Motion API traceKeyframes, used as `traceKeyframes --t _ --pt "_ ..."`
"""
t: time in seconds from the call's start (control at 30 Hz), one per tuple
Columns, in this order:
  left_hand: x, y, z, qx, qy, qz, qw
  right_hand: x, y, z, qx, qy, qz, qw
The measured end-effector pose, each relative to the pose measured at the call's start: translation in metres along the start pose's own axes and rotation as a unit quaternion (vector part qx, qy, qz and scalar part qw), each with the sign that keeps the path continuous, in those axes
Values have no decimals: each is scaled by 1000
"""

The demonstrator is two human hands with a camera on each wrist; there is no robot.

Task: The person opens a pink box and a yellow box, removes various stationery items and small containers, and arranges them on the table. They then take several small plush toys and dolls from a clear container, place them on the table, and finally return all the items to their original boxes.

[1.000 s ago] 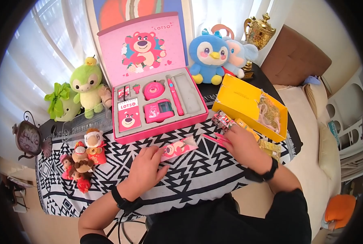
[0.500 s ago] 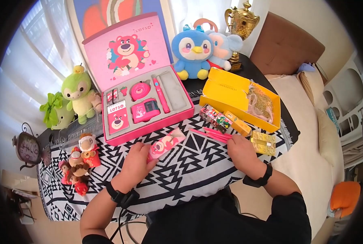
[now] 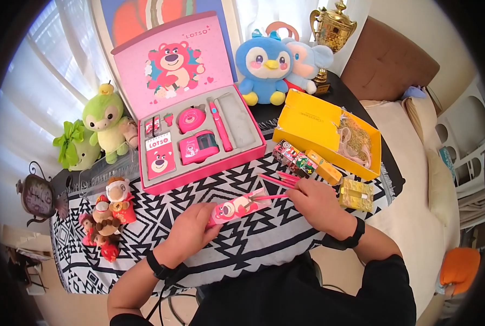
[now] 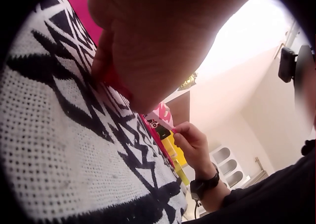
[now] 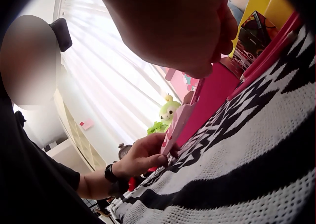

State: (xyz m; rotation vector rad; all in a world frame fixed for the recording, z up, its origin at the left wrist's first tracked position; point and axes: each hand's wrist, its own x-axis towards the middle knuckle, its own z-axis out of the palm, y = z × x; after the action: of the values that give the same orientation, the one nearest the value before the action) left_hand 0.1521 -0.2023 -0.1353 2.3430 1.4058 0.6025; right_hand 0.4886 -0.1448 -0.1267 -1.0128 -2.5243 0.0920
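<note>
My left hand grips the closed end of a pink bear-printed packet, thumb along its near side. The packet's clear end points right. Between the fingers of my right hand is a slim pink pencil, its far end right at the packet's clear end. More pink pencils lie on the cloth just beyond the right hand. In the right wrist view the packet stands tilted up in the left hand.
Behind is an open pink gift box with a sharpener and notepad inside. Small patterned boxes, a yellow box and a yellow clear pack sit at right. Small dolls stand left on the patterned cloth.
My right hand has come away from the pile of pencils with one pencil and moved left to the packet. My left hand keeps its hold on the packet, now turned flatter.
</note>
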Motion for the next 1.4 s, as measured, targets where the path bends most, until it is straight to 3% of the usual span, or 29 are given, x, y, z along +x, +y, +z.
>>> traceKeyframes --t 0.07,0.13,0.3,0.4,0.47,0.5,0.57,0.63,0.7,0.77,0.83,0.87,0.93,0.97,1.03,1.07,1.13,1.17,1.23,1.4 --pt "-1 -1 1 1 1 6 1000 1 1 1 -1 -5 4 1000" --pt "-2 -3 3 2 5 16 1000 3 5 7 31 -10 -57 998" --pt "7 3 11 -31 6 54 998 24 -20 12 125 12 -107 986" --pt "9 9 14 -49 6 49 998 32 -28 11 184 44 -87 978" --pt "8 8 13 -58 4 44 997 33 -28 11 167 137 -84 973" --pt "7 8 13 -57 2 44 997 33 -27 9 167 136 -85 973" --pt "7 6 13 -56 1 42 998 35 -26 5 179 202 15 963" --pt "6 5 14 -57 5 36 998 32 -21 22 242 161 51 955" --pt "10 11 14 -58 -11 25 998 35 -23 36 372 -11 66 926" --pt "13 14 14 -57 -26 10 998 31 -34 30 401 -39 88 911" --pt "13 14 13 -50 -14 -1 999 33 -38 27 562 -128 271 771" --pt "12 14 12 -48 -14 -1 999 34 -37 29 563 -128 270 771" --pt "13 16 11 -15 -18 -17 1000 33 -34 32 507 -106 146 843" --pt "13 15 11 -14 -19 -15 1000 33 -36 29 507 -104 147 843" --pt "13 10 8 3 -30 -7 1000 34 -42 17 347 34 42 936" --pt "12 8 5 3 -32 -5 999 33 -38 12 347 36 44 936" --pt "9 5 1 1 -39 -50 998 23 -18 -1 154 85 94 980" --pt "7 2 1 1 -38 -50 998 15 -10 -4 153 85 93 980" --pt "5 -3 4 -4 -38 -72 997 -2 4 -4 -37 -42 137 989" --pt "12 -3 14 -13 -40 -57 998 -25 10 9 -119 -94 137 979"
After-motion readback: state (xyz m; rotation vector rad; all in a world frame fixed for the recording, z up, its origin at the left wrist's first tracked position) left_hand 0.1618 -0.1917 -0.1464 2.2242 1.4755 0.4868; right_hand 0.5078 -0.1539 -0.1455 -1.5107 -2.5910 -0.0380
